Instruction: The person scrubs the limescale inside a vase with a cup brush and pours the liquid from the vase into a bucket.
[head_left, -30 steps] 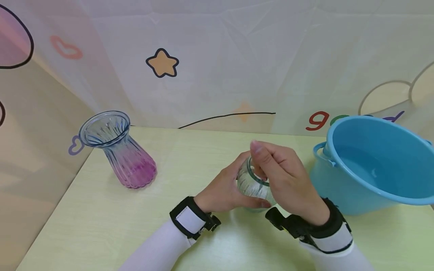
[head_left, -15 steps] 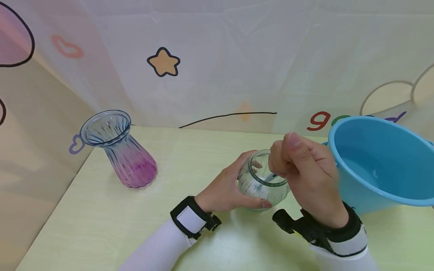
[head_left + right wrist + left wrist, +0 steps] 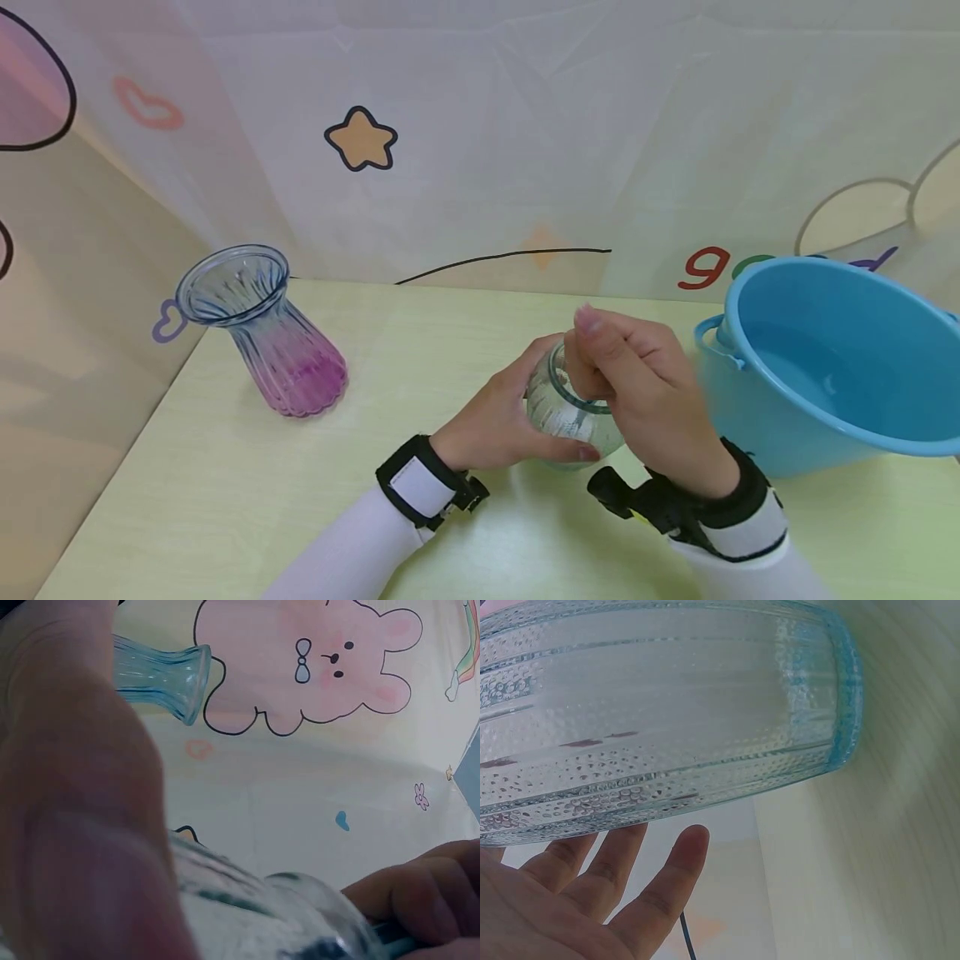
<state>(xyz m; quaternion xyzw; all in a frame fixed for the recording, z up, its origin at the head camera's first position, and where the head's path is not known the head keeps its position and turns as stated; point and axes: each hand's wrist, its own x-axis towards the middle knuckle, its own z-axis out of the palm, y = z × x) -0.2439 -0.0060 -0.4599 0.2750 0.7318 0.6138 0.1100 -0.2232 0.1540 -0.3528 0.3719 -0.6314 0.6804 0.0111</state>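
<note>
A small clear ribbed glass jar (image 3: 558, 417) stands at the middle of the pale green table (image 3: 225, 500). My left hand (image 3: 495, 421) grips its side from the left, thumb across the front. Up close in the left wrist view, the jar's dotted wall (image 3: 667, 712) lies above my left fingers (image 3: 592, 892). My right hand (image 3: 607, 367) hovers over the jar's mouth with curled fingers, pinching a thin bluish stick (image 3: 579, 408) that reaches down inside. In the right wrist view the jar's rim (image 3: 247, 915) sits between my blurred thumb and curled fingers (image 3: 420, 892).
A tall fluted glass vase (image 3: 262, 333), blue at the top and pink at the bottom, stands at the back left. A large blue plastic basin (image 3: 825, 367) with water sits close on the right. A printed curtain hangs behind the table.
My right hand, which had lifted up and to the right half a second ago, has come back down and left over the jar's mouth. The left hand and jar stay put.
</note>
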